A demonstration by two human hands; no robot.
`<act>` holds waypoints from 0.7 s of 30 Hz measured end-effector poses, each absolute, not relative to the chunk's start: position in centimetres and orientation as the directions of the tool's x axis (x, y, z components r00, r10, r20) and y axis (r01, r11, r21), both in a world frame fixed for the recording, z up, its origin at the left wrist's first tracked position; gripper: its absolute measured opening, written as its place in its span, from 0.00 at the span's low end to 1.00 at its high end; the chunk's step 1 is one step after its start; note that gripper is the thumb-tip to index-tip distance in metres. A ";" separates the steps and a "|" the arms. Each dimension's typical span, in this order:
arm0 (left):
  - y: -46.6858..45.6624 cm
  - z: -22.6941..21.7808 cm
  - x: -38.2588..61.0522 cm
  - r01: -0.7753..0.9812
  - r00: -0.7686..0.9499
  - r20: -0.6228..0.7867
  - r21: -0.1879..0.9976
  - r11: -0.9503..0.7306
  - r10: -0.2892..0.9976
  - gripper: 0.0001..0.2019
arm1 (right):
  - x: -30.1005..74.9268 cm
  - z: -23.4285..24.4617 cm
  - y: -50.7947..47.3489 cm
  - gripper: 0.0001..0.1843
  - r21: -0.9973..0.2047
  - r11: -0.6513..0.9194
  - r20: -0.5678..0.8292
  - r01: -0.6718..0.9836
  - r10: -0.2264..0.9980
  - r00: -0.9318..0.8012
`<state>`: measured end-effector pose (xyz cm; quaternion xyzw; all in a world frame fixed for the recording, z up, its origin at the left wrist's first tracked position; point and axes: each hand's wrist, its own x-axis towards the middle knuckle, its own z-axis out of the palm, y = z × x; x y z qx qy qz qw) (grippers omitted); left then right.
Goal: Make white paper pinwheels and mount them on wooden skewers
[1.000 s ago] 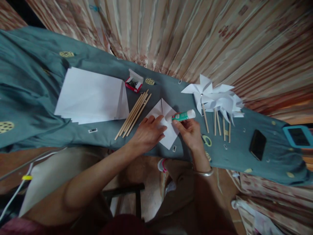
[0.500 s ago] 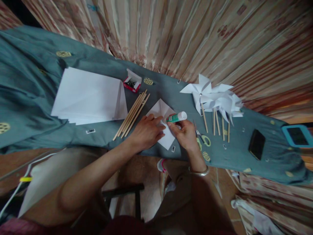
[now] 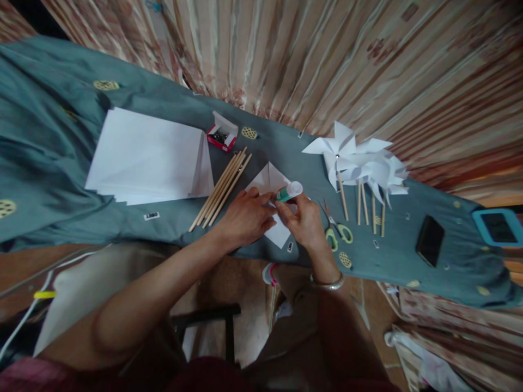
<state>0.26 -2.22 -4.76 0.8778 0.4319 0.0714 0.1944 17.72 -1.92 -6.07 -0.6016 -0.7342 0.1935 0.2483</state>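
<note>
A white paper square [image 3: 279,233] with cut lines lies on the cloth in front of me. My left hand [image 3: 248,216] rests on its left part, fingers stretched out and apart. In my right hand [image 3: 304,220] is a green glue stick with a white end [image 3: 289,191], tilted low over the middle of the paper. The fingers hide its working tip. Just left of my left hand lie several wooden sticks [image 3: 223,188]. Green-handled scissors [image 3: 335,226] lie partly open, right of my right hand.
A stack of white paper [image 3: 147,155] lies on the left, beside a red box of small metal pins [image 3: 222,136]. Finished paper pinwheels [image 3: 368,163] on sticks lie at the right. Farther right are a dark phone [image 3: 430,240] and a blue-framed device [image 3: 497,226].
My right hand has shifted left with the glue stick, closer to my left hand, uncovering more of the scissors. My left hand stays on the paper.
</note>
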 end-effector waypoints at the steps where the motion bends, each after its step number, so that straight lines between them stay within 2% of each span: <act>1: -2.2 -4.7 0.3 0.730 0.617 -0.044 0.406 -0.550 0.786 0.13 | 17.7 -6.0 -1.9 0.12 -0.576 0.201 0.128 0.793 0.980 -0.156; 21: -2.6 -4.9 0.3 0.745 0.606 -0.024 0.367 -0.557 0.795 0.13 | 18.1 -6.2 -2.3 0.12 -0.575 0.185 0.119 0.797 0.983 -0.142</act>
